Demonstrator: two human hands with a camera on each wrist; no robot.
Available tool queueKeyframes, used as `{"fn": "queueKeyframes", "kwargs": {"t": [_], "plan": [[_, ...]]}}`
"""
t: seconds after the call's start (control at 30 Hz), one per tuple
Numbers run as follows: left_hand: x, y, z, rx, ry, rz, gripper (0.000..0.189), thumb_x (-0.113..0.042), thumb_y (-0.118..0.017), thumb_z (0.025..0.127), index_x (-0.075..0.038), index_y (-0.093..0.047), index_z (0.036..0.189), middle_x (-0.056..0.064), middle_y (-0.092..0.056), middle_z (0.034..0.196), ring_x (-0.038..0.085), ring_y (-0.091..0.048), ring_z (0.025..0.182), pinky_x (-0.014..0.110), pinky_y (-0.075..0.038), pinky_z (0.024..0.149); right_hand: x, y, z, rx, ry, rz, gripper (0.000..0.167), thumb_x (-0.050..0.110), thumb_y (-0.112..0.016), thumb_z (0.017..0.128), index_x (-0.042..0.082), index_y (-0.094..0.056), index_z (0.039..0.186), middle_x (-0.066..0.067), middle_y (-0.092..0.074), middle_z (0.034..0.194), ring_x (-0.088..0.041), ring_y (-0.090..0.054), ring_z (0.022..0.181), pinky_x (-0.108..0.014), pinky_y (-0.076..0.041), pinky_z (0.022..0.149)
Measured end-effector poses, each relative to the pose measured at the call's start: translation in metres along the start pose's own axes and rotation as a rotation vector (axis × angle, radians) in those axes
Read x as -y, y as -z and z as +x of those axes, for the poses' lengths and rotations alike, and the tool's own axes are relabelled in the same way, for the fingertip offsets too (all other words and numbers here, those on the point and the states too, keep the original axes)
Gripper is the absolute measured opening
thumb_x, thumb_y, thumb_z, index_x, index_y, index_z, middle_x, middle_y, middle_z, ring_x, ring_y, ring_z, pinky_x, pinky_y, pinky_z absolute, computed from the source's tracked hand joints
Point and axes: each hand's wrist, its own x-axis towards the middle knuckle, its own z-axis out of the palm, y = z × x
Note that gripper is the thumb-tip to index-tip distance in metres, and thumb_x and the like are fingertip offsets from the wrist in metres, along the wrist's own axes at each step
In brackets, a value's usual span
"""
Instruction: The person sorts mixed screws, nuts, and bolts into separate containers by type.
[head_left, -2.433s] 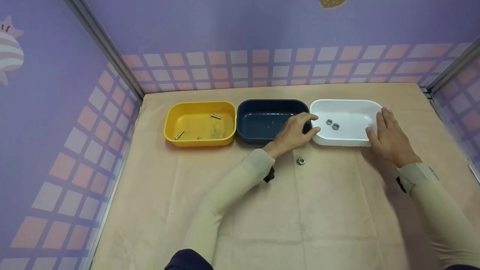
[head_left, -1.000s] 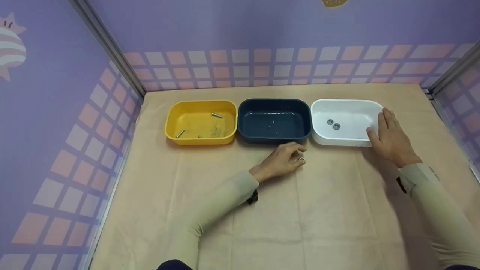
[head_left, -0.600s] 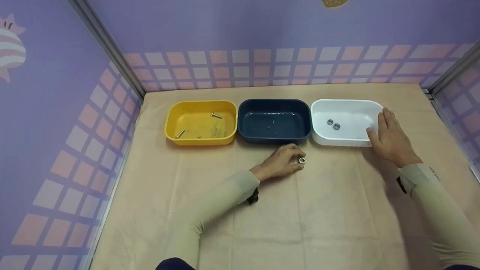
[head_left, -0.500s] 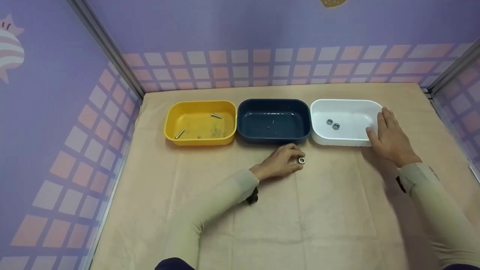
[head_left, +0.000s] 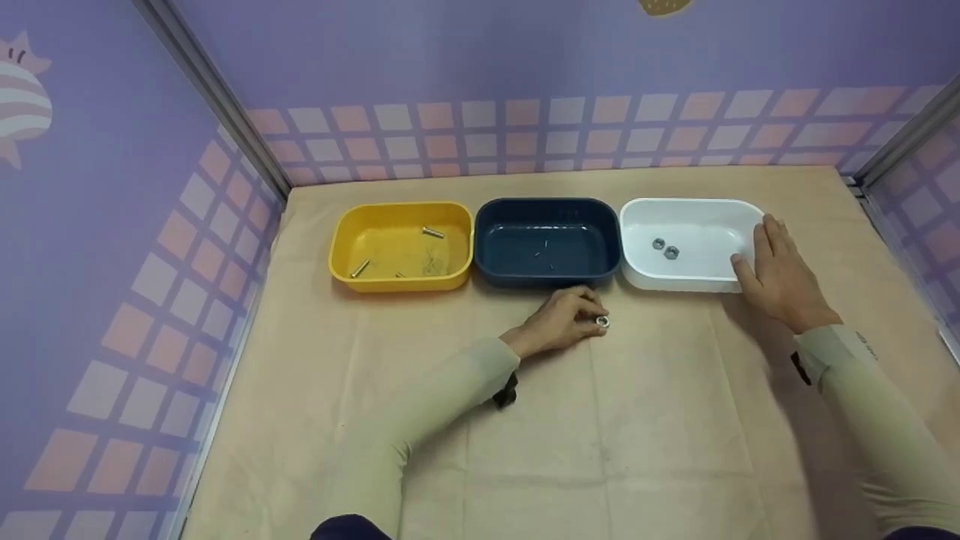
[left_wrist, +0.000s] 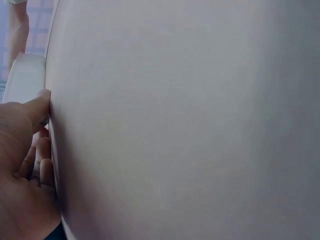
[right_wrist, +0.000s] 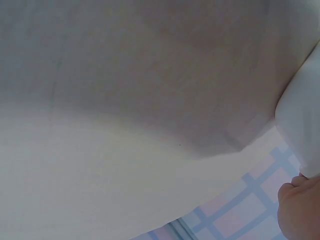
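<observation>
In the head view, my left hand point(head_left: 555, 322) pinches a silvery nut point(head_left: 603, 322) between thumb and fingers, low on the cloth just in front of the dark blue box. The left wrist view has the same hand point(left_wrist: 20, 150) at its left edge, with the nut mostly hidden. My right hand point(head_left: 784, 285) rests against the right end of a white box point(head_left: 682, 286), its fingers straight along the wall. Inside that box lie two hex nuts point(head_left: 672, 253). The right wrist view catches part of this hand point(right_wrist: 300, 207) at the box's side.
To the left of the white box, a dark blue box point(head_left: 547, 282) holds several tiny metal pins. Beyond it a yellow box point(head_left: 405, 285) contains several screws point(head_left: 433, 232). All three stand in a row on a beige cloth point(head_left: 540, 465), with patterned panels behind and beside.
My left hand has come down from the left end of the white box to the nut on the cloth and taken hold of it. The right hand has stayed in place.
</observation>
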Motion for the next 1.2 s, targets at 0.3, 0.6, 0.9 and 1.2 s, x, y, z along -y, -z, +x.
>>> {"fn": "queueKeyframes", "kwargs": {"t": [0.3, 0.6, 0.9, 1.2], "plan": [[0.002, 0.000, 0.000, -0.032, -0.017, -0.018, 0.025, -0.023, -0.083, 0.096, -0.010, -0.084, 0.117, 0.001, -0.072, 0.119, 0.012, -0.064, 0.114, 0.013, -0.050, 0.101, 0.001, -0.001, 0.000, 0.003, -0.006, 0.003, 0.085, 0.048, -0.030, 0.113, -0.014, -0.004, 0.165, -0.033, 0.004, 0.175, -0.053, 0.004, 0.163, -0.066, -0.006, 0.132], [0.000, 0.002, 0.000, -0.038, -0.030, -0.033, 0.020, -0.023, -0.082, 0.097, -0.010, -0.083, 0.112, 0.001, -0.073, 0.117, 0.010, -0.066, 0.112, 0.013, -0.050, 0.100, 0.000, 0.000, 0.000, 0.007, 0.017, 0.016, 0.085, 0.047, -0.030, 0.114, -0.016, -0.004, 0.164, -0.035, 0.005, 0.175, -0.054, 0.005, 0.162, -0.068, -0.006, 0.132], [-0.007, 0.004, -0.002, -0.018, -0.029, -0.053, 0.026, -0.026, -0.076, 0.101, -0.012, -0.081, 0.122, -0.003, -0.080, 0.122, 0.004, -0.070, 0.114, 0.013, -0.051, 0.101, -0.003, 0.000, 0.000, 0.010, 0.005, 0.009, 0.085, 0.048, -0.030, 0.113, -0.014, -0.004, 0.165, -0.034, 0.005, 0.175, -0.054, 0.004, 0.162, -0.070, -0.008, 0.130], [-0.013, 0.004, 0.000, -0.033, -0.041, -0.068, 0.031, -0.029, -0.076, 0.101, -0.012, -0.081, 0.126, -0.003, -0.080, 0.123, -0.004, -0.069, 0.111, 0.011, -0.054, 0.095, -0.001, 0.001, 0.000, 0.005, 0.009, 0.011, 0.084, 0.047, -0.030, 0.114, -0.015, -0.005, 0.164, -0.034, 0.004, 0.175, -0.055, 0.003, 0.162, -0.072, -0.009, 0.129]]}}
